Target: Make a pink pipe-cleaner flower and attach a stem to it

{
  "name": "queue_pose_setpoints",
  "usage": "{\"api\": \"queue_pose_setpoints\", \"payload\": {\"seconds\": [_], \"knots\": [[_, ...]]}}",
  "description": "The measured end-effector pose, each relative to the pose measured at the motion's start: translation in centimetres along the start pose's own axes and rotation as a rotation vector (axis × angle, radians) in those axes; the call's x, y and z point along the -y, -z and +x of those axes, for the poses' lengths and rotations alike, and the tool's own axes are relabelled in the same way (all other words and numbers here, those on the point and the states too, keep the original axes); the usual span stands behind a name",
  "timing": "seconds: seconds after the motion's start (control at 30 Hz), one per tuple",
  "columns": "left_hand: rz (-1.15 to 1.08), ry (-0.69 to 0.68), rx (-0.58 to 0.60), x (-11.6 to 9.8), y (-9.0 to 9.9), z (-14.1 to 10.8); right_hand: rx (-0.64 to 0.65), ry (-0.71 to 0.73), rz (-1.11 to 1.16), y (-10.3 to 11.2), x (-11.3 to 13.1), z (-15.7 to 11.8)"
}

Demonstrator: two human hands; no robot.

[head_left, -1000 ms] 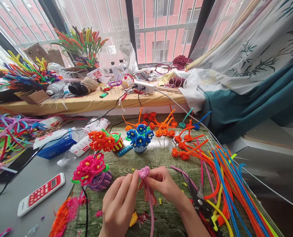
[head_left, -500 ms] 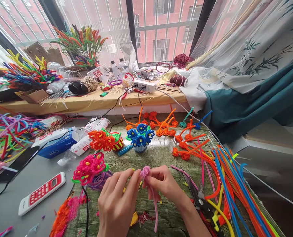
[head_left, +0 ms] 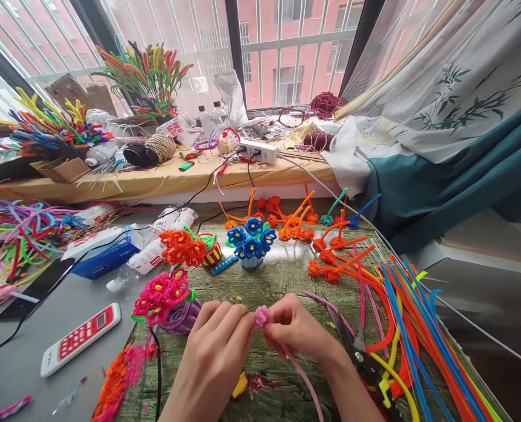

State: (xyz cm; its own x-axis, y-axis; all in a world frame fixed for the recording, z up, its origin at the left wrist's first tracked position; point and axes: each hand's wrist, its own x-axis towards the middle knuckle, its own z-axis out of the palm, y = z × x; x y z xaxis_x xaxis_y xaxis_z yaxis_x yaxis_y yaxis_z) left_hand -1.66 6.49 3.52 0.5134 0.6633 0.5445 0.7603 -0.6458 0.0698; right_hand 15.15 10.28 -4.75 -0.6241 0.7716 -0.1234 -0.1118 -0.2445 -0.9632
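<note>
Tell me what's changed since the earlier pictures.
The light-pink stem has swung to the right; it hung almost straight down before and now slants away. Nothing was visibly taken up or let go: the fingers of the left hand and right hand stay at the light-pink flower. The blue flowers stayed put.

Bright daylight reached you through the barred window [head_left: 260, 47], paling its panes. Glare whitened the wood-grain tabletop [head_left: 282, 271] before you; wide-angle distortion stretched the edges.
</note>
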Motion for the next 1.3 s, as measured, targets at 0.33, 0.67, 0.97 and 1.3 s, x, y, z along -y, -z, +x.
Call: {"api": "queue_pose_setpoints", "payload": {"seconds": [0.33,0.67,0.97,1.3], "knots": [[-0.045,0.127,-0.085,0.3,0.2,-0.4,-0.22,0.214,-0.242,-1.3,0.6,0.1],[-0.017,0.198,-0.077,0.4,-1.1,-0.9,-0.332,0.366,-0.451,-1.6,0.6,0.5],[0.078,0.053,-0.037,0.8,-0.6,-0.9,-0.233,0.239,-0.229,-1.0,0.9,0.3],[0.194,-0.123,-0.077,0.3,-1.9,-1.2,-0.263,0.093,0.028,-1.4,-0.1,1.0]]}}
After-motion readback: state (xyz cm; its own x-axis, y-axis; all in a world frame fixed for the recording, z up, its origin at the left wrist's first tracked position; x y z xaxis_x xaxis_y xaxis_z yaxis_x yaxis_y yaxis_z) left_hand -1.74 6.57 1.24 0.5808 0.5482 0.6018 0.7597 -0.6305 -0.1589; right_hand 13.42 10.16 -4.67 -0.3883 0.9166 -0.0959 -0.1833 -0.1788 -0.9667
